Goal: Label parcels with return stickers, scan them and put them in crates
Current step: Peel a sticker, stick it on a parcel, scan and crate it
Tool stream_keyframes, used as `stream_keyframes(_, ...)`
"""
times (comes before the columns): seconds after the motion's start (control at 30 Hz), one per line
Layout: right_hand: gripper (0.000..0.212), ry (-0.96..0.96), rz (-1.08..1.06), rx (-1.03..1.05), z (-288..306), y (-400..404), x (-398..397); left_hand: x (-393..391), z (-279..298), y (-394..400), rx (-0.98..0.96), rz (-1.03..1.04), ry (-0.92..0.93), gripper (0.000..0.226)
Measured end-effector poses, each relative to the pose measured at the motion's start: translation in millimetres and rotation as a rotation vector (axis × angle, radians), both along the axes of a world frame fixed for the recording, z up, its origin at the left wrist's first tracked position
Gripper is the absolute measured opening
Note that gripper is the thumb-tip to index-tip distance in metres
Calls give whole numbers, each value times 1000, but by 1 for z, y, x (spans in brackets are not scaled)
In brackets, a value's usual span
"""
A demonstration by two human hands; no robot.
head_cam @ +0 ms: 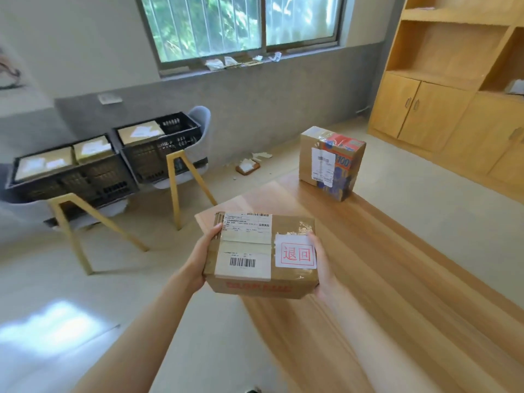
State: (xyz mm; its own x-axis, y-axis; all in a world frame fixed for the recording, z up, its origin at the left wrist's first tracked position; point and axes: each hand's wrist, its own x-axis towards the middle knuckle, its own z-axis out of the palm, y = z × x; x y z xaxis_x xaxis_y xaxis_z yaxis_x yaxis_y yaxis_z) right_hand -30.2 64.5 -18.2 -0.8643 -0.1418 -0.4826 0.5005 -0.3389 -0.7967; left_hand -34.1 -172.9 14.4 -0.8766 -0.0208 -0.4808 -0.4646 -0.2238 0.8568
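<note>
Hands grip parcel (259,255) bearing red "退回" sticker (295,255) beside barcode label (244,258).

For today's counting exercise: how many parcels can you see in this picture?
5: one held by the left hand and right hand, one on the table, two in the left crate, one in the right crate. Others may be hidden underneath.

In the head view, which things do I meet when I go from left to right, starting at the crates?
Left crate → right crate → left hand → held parcel with return sticker → right hand → standing parcel on the table → wooden cabinet.
</note>
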Motion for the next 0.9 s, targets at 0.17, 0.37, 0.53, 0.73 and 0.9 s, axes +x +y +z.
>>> stream_keyframes(0.17,54,-8,152,19,3,-44,3,35,1,-39,29,129,28,39)
stream_keyframes(0.37,52,26,232,83,14,-86,-11,39,4,-80,69,210,42,41)
stream_keyframes(0.53,46,62,262,93,25,-127,-44,18,6,-119,113,236,68,40)
stream_keyframes(0.73,41,96,292,92,36,-204,-90,-26,9,-199,88,244,80,39)
stream_keyframes(0.9,46,100,308,121,34,-272,-126,-62,12,-268,60,256,80,38)
